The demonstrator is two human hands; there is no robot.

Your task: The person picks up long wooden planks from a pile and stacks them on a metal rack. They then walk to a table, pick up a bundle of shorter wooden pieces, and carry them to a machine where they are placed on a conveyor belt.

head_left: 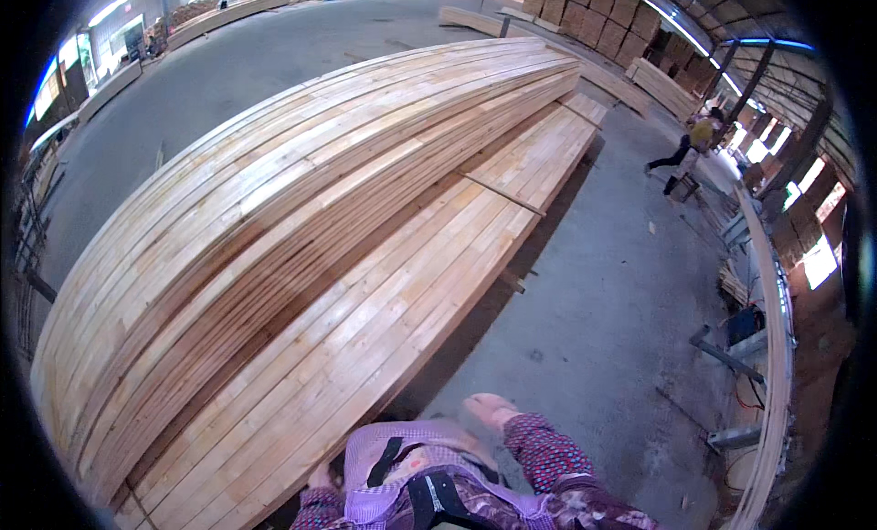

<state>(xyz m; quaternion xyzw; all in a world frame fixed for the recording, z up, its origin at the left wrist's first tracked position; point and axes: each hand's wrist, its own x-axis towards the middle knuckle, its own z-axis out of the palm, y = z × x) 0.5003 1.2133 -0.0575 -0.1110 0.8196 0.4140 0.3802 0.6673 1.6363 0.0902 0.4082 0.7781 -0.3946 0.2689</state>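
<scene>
My right hand (pixel 491 409) is out in front of my body over the grey floor. Its fingers look stretched out, slightly blurred, and nothing shows in them. Low at the edge of the planks, my left hand (pixel 322 478) is only partly visible beside my purple apron (pixel 370 452); its fingers are hidden, and I cannot tell whether it touches the wood. Long pale planks lie side by side in a low stack (pixel 365 347) to my left. Beyond it rises a taller stack of planks (pixel 301 155). A thin wooden strip (pixel 501 194) lies across the lower stack.
A long board (pixel 776 347) runs along metal supports (pixel 735 437) at the right. Farther off, a person (pixel 699 142) bends beside a small stand. Timber piles (pixel 603 18) stand at the back. A wooden piece (pixel 513 280) juts from under the lower stack over the concrete floor (pixel 585 320).
</scene>
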